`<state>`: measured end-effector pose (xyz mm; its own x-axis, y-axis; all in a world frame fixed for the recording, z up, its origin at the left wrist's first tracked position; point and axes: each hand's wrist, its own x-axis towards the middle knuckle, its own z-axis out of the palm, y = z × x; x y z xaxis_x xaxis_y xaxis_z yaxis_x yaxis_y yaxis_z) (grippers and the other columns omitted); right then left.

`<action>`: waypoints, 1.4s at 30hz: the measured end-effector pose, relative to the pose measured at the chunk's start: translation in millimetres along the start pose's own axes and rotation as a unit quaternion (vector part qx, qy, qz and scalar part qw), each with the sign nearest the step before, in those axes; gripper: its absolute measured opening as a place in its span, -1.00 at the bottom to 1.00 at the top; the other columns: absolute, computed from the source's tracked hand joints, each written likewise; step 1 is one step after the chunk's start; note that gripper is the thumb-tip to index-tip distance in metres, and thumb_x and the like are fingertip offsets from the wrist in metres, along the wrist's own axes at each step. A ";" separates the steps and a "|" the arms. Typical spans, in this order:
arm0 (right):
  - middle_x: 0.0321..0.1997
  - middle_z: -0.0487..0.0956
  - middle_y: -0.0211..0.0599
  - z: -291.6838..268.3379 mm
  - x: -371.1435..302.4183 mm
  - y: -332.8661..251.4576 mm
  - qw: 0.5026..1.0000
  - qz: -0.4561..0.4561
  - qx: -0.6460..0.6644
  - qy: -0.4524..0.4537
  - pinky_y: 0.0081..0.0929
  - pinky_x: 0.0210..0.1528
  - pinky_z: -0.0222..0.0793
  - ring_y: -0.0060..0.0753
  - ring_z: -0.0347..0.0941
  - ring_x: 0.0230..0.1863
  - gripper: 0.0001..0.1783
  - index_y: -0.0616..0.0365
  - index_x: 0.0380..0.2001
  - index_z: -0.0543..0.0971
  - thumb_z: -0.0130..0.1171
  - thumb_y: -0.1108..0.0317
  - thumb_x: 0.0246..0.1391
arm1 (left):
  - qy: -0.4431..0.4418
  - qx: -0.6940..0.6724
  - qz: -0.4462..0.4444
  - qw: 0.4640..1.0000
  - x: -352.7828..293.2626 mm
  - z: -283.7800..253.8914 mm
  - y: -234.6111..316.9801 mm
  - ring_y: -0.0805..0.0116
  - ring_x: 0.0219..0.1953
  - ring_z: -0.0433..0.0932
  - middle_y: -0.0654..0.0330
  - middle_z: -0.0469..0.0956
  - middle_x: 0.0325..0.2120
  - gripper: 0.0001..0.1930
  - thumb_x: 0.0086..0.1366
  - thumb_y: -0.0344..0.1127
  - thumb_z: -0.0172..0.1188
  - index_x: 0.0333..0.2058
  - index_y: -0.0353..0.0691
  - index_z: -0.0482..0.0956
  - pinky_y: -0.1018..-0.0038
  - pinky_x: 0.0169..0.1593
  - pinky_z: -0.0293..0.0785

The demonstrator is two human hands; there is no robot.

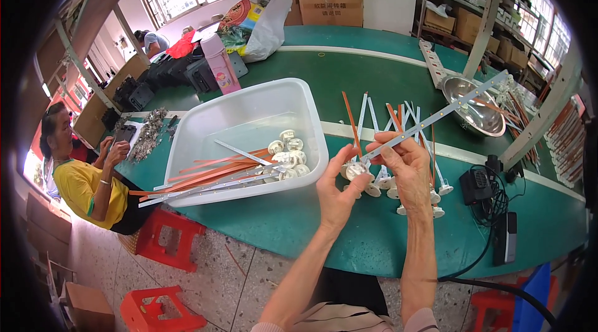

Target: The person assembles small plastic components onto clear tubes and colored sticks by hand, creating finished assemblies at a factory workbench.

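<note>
Over the green table, my left hand (334,196) pinches a round white plastic base (357,170) between thumb and fingers. My right hand (406,169) grips a long, narrow LED strip (450,109) near its lower end. That end meets the white base, while the rest slants up to the right. Whether the strip is fixed in the base is hidden by my fingers. Beyond and beside my hands lie several strips with white bases (444,186) at their near ends, some showing orange-brown backs.
To the left stands a translucent tub (316,139) with strips and white bases inside. A steel bowl (483,114) sits at the right, near a black power adapter (476,186) and cables. A pink bottle (220,64) stands behind the tub. A co-worker in yellow (87,192) sits left.
</note>
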<state>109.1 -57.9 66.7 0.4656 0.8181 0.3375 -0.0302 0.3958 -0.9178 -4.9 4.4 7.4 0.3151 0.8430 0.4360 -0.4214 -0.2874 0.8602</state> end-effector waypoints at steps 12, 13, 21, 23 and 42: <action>-0.33 0.59 -0.13 -0.9 1.5 2.6 0.998 -0.027 0.031 0.056 -0.51 -0.22 0.49 -0.44 0.53 -0.33 -0.79 0.32 -0.21 0.50 0.07 0.43 0.11 | -0.024 -0.073 -0.008 0.997 -1.3 4.6 6.4 0.34 -0.06 0.46 0.02 0.44 -0.05 -0.55 0.05 -0.57 0.22 -0.02 -0.44 0.40 0.48 -0.07 0.48; -0.33 0.59 -0.13 -0.9 1.4 2.9 0.997 -0.028 0.035 0.058 -0.51 -0.23 0.49 -0.44 0.53 -0.33 -0.79 0.33 -0.21 0.50 0.07 0.43 0.11 | -0.026 -0.080 0.004 0.996 -0.4 4.4 6.0 0.32 -0.05 0.45 0.02 0.39 -0.01 -0.54 0.06 -0.59 0.19 -0.01 -0.44 0.39 0.46 -0.06 0.50; -0.29 0.58 -0.14 -1.4 0.9 8.0 0.995 -0.004 0.095 0.036 -0.50 -0.23 0.46 -0.45 0.52 -0.32 -0.73 0.31 -0.16 0.47 0.11 0.38 0.11 | -0.062 -0.179 -0.009 0.982 2.2 3.6 1.4 0.30 -0.02 0.44 0.02 0.30 0.07 -0.51 0.08 -0.62 0.14 0.05 -0.44 0.35 0.42 -0.02 0.49; -0.28 0.58 -0.14 0.3 1.0 8.7 0.993 0.003 0.109 0.036 -0.50 -0.23 0.46 -0.45 0.52 -0.32 -0.73 0.31 -0.15 0.46 0.11 0.38 0.11 | -0.057 -0.124 0.001 0.991 1.4 2.1 -2.3 0.30 -0.02 0.43 0.05 0.37 -0.01 -0.51 0.12 -0.60 0.13 0.07 -0.44 0.33 0.43 -0.01 0.48; -0.30 0.59 -0.15 3.5 0.7 9.4 0.997 -0.021 0.022 0.071 -0.52 -0.23 0.47 -0.45 0.52 -0.32 -0.77 0.33 -0.19 0.49 0.08 0.42 0.12 | -0.097 -0.232 -0.097 0.963 3.0 2.3 3.3 0.38 -0.14 0.50 0.11 0.44 -0.11 -0.49 0.28 -0.35 0.08 0.14 -0.46 0.21 0.47 -0.02 0.43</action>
<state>106.1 -52.2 59.0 0.5884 0.7342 0.3389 -0.0459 0.4487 -0.8925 -3.5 4.9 12.2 0.5601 0.7466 0.3590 -0.6595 0.1397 0.7386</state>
